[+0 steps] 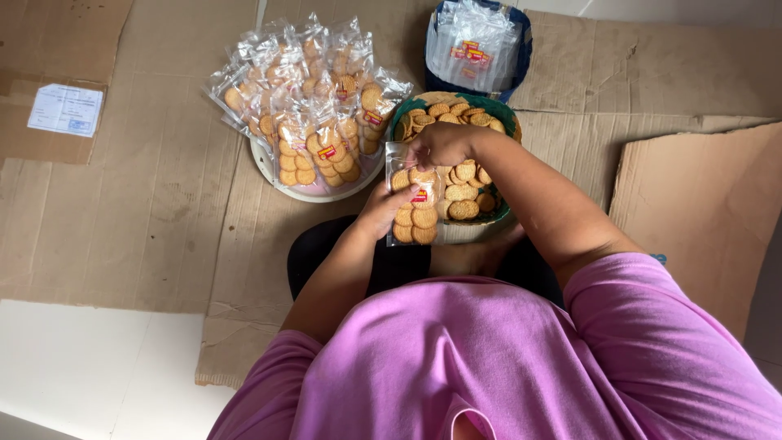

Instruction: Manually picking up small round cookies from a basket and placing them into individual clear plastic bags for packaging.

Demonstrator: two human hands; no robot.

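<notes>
Head view, looking straight down over a purple shirt at flattened brown cardboard spread across the floor. Moving left to right, I first see a white paper label stuck on the cardboard, far to the left of the hands and well apart from them. Closer in, up and to the left of the hands, sits a white round tray piled with sealed clear packets of biscuits, each packet carrying a small red and yellow sticker. Next comes the left hand, which I see closed around the lower left side of a clear plastic bag of round biscuits; the bag stands roughly upright and is partly filled with golden biscuits stacked in columns, with a red and yellow sticker on its front. Directly above that grip, the right hand is curled at the open mouth of the bag, fingers pinched together at the top edge; I cannot tell whether a biscuit is between them. Just right of and behind both hands, touching the bag, is a green-rimmed basket holding loose round biscuits. Above the hands, beyond the basket, a dark blue container holds a stack of empty clear bags with the same kind of sticker. Far right of the hands, another loose sheet of cardboard lies on top of the rest.
</notes>
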